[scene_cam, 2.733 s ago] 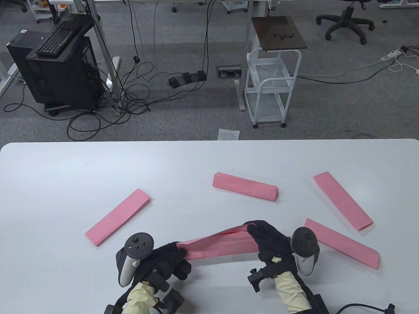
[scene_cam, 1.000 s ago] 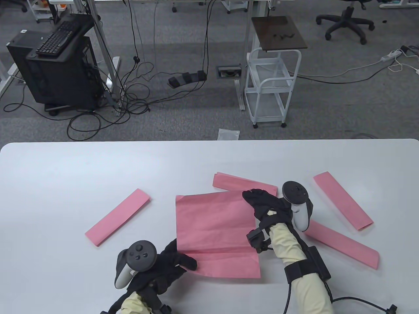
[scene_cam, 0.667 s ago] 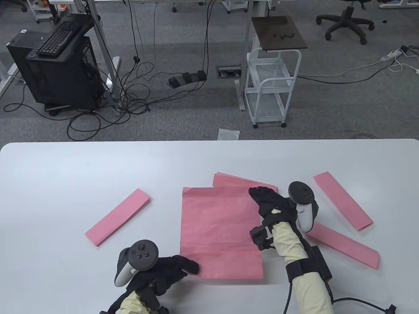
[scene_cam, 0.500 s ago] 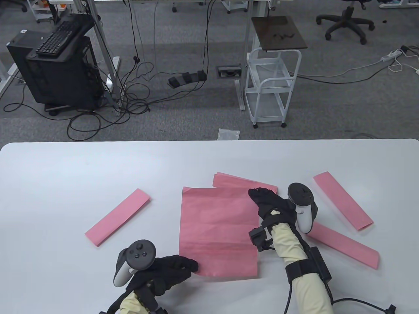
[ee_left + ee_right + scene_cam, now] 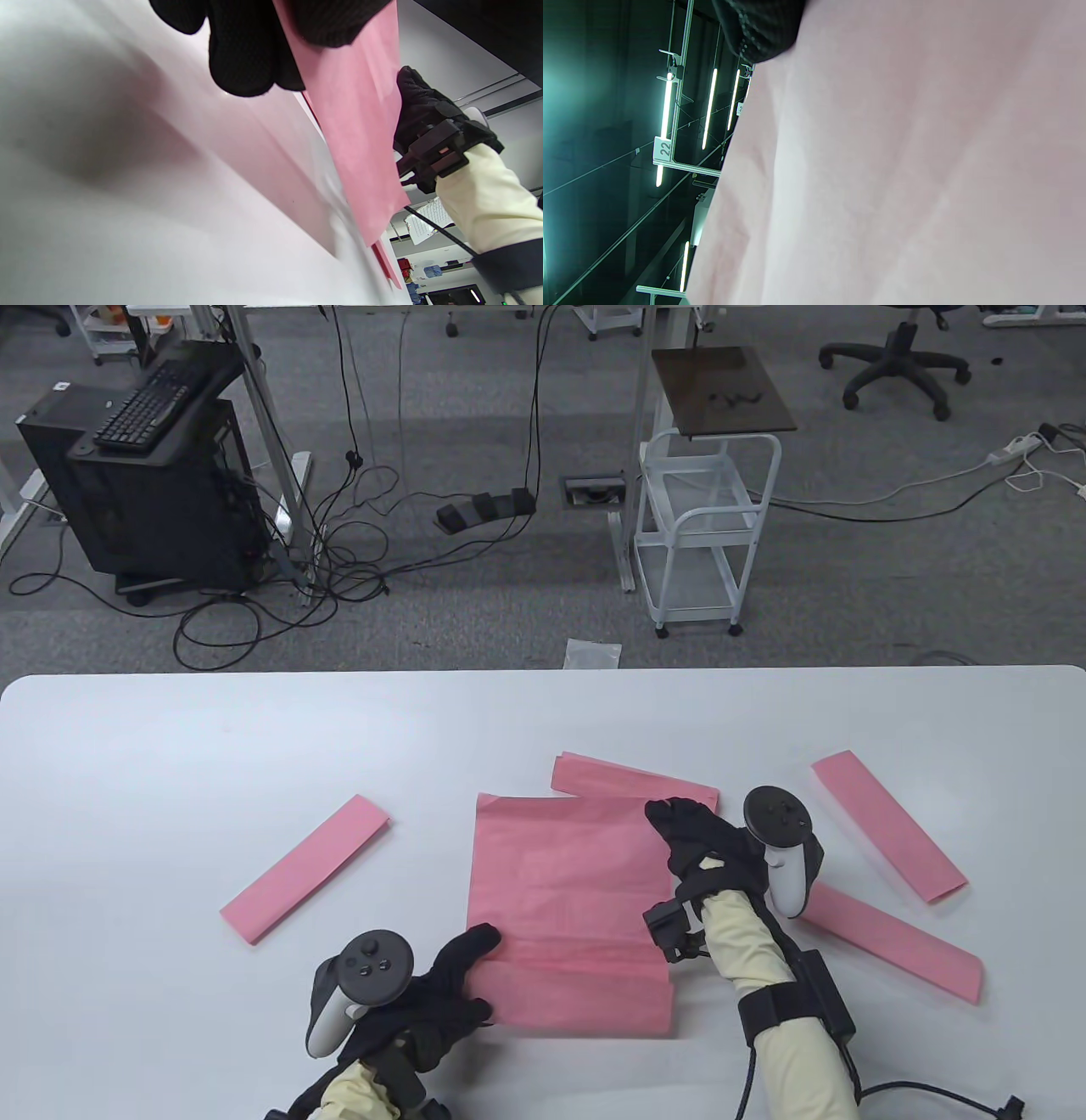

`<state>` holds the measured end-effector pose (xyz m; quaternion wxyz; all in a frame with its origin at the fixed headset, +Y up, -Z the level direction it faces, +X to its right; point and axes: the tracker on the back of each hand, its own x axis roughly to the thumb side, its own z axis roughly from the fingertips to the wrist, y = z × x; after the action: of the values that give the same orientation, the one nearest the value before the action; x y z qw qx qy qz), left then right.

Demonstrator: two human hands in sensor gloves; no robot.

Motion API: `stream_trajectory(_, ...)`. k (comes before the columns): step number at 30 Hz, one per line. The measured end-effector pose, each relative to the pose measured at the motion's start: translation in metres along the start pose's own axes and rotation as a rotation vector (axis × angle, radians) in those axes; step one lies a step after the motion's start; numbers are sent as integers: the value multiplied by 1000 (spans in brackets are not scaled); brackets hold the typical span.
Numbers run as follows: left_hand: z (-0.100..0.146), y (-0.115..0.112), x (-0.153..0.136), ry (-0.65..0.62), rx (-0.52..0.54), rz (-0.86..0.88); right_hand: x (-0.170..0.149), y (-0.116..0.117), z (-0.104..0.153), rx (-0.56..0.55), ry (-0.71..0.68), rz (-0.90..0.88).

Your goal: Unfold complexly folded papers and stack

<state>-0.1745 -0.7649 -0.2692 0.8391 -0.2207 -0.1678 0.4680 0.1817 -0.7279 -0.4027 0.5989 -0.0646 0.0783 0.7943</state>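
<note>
An unfolded pink sheet (image 5: 568,891) with crease lines lies in the near middle of the white table (image 5: 170,746). My left hand (image 5: 480,976) pinches its near left corner, thumb on top. In the left wrist view that left hand (image 5: 288,46) holds the sheet (image 5: 360,127) raised off the table. My right hand (image 5: 672,824) grips the sheet's far right corner. The sheet (image 5: 903,169) fills most of the right wrist view. Several folded pink strips lie around: one at the left (image 5: 305,869), one behind the sheet (image 5: 636,780), two at the right (image 5: 887,827) (image 5: 891,946).
Beyond the table's far edge are a white wire cart (image 5: 704,534), a small plastic bag (image 5: 592,653) on the carpet, floor cables and a black computer stand (image 5: 144,475). The right forearm lies over part of the near right strip.
The folded strip has been opened into a full sheet. In the last half second my left hand shifted right and took the near left corner, lifting that edge. The right hand has barely moved.
</note>
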Motion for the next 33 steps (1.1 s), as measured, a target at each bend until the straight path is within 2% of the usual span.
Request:
stream_trajectory(14,-1,-1,-1,28,20,-17,0,3,-3,4,5,27)
stream_trajectory(17,1,-1,1,23,86,-64,-1,2,-3,0,9,22)
stream_trajectory(21,3,-5,5,-3,103,-128,-5,0,-4,-14,27,22)
stream_trajectory(24,2,-4,9,-71,141,-238,-11,0,-5,-23,48,28)
stream_trajectory(26,1,-4,11,-89,61,-301,-15,2,-5,-29,52,36)
stream_trajectory(29,-3,-11,6,-47,-123,-308,-20,7,-7,-18,52,54)
stream_trajectory(33,-8,-19,-1,-1,-212,-281,-22,16,-10,-4,37,80)
